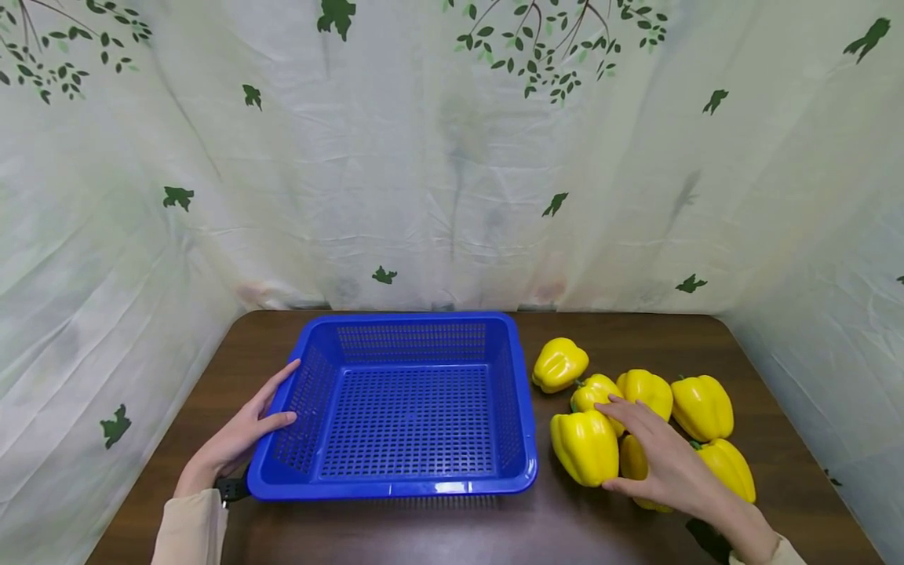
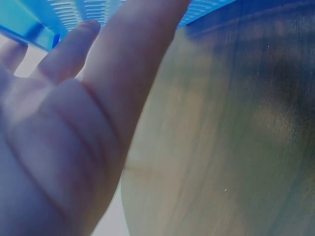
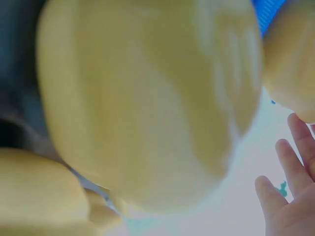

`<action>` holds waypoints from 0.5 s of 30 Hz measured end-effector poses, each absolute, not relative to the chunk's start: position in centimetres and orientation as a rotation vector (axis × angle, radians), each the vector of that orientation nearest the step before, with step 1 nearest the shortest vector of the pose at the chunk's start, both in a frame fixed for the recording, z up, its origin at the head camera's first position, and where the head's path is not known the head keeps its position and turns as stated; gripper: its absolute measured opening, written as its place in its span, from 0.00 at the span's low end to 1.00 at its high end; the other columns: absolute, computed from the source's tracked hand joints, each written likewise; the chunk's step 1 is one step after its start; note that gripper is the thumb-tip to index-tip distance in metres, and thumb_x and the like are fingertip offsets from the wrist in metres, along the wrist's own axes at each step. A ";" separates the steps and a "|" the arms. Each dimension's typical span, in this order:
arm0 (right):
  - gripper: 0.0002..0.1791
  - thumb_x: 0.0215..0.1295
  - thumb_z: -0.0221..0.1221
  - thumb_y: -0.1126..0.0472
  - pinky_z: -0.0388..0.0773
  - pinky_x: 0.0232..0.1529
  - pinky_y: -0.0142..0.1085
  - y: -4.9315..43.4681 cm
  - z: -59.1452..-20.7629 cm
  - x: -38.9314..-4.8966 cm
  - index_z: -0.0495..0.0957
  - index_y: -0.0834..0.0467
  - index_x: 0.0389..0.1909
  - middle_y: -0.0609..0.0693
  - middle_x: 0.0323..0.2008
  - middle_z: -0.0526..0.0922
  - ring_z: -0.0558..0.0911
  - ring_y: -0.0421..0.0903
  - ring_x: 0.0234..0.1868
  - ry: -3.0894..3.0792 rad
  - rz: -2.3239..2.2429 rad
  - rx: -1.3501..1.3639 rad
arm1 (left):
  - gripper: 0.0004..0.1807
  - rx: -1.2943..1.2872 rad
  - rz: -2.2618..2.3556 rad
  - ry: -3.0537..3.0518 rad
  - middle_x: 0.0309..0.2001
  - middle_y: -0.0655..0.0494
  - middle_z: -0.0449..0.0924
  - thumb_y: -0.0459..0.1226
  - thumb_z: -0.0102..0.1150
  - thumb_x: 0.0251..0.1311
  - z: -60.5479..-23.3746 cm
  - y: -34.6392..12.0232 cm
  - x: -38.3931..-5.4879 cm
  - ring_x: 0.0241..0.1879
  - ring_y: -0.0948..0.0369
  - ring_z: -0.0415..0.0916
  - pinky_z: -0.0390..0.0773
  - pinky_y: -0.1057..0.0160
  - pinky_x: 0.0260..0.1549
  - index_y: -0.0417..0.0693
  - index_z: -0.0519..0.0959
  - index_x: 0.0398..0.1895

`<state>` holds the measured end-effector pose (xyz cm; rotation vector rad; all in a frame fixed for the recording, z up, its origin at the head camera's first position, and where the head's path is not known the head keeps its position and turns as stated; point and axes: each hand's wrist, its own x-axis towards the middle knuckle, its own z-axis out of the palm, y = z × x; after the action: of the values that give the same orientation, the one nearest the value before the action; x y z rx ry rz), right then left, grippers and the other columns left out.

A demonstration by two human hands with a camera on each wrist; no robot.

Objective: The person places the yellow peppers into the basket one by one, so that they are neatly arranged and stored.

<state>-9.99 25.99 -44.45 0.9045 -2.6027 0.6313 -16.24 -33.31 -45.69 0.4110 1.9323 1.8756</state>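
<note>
My left hand [image 1: 243,431] grips the left rim of a blue plastic basket [image 1: 391,488], thumb over the edge and the other fingers along the outer wall. In the left wrist view those fingers [image 2: 69,54] reach up against the slotted side. Over a group of yellow bell peppers, my right hand [image 1: 667,459] is spread with its fingers apart. Its thumb and index fingertips come right at the right side of the front bell pepper [image 1: 585,449]. A bell pepper [image 3: 147,98] fills much of the right wrist view, with straight fingers [image 3: 290,164] at the lower right. Parts of two peppers are hidden beneath this hand.
More bell peppers lie around the right hand: one at the back [image 1: 560,365], one at the far right [image 1: 702,408] and one by the wrist [image 1: 727,468]. All stand on a brown wooden table [image 1: 565,534]. A pale leaf-patterned curtain [image 1: 424,196] encloses the table's back and sides.
</note>
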 end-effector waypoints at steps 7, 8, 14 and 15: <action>0.53 0.37 0.76 0.45 0.42 0.65 0.24 25.6 -42.8 -10.5 0.65 0.55 0.67 0.56 0.62 0.70 0.68 0.53 0.62 -2.621 0.669 0.876 | 0.42 0.362 1.846 1.983 0.69 0.29 0.35 0.29 0.44 0.69 -45.6 -33.2 -16.1 0.56 0.49 0.69 0.76 0.43 0.42 0.64 0.36 0.77; 0.53 0.37 0.76 0.45 0.44 0.65 0.25 25.6 -42.7 -10.6 0.65 0.55 0.67 0.55 0.62 0.70 0.68 0.53 0.62 -2.626 0.668 0.872 | 0.42 0.354 1.843 1.987 0.69 0.29 0.35 0.29 0.44 0.69 -45.6 -33.2 -16.1 0.56 0.48 0.68 0.76 0.43 0.42 0.64 0.36 0.77; 0.52 0.39 0.76 0.45 0.64 0.58 0.51 24.7 -41.6 -11.1 0.64 0.55 0.67 0.54 0.63 0.69 0.68 0.54 0.61 -2.632 0.656 0.872 | 0.42 0.299 1.806 2.044 0.71 0.31 0.34 0.30 0.46 0.69 -45.5 -33.0 -16.1 0.57 0.40 0.66 0.76 0.42 0.42 0.65 0.37 0.76; 0.52 0.39 0.76 0.45 0.63 0.59 0.51 24.4 -41.5 -11.2 0.64 0.55 0.67 0.55 0.63 0.69 0.68 0.54 0.61 -2.623 0.665 0.882 | 0.42 0.291 1.799 2.053 0.71 0.31 0.34 0.31 0.46 0.69 -45.4 -33.0 -16.1 0.57 0.40 0.65 0.76 0.42 0.42 0.65 0.37 0.76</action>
<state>-11.23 24.44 -41.49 0.8824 -2.6230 0.6650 -16.09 -32.98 -45.44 0.2913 2.0528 1.7991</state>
